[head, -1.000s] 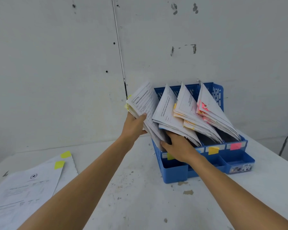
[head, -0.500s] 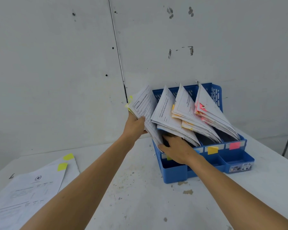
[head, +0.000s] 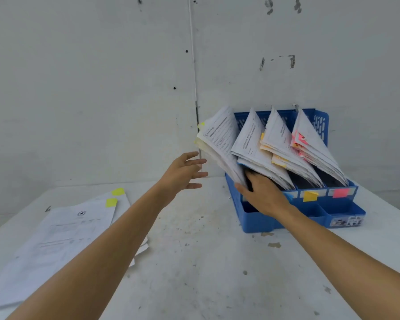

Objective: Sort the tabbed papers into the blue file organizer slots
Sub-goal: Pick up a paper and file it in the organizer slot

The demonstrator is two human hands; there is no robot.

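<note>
Stained white table (head: 206,273), pocked grey wall (head: 102,88) — left hand (head: 185,172) splayed, empty; right hand (head: 261,196) pinches the leftmost paper stack (head: 219,139) in the blue file organizer (head: 259,224).

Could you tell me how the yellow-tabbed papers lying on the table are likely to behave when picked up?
The papers would probably flop and sag, being thin loose sheets. They look unbound, with edges already offset at the lower right, so they may slide apart unless squared first. The pile looks thin, so it is likely light.
</note>
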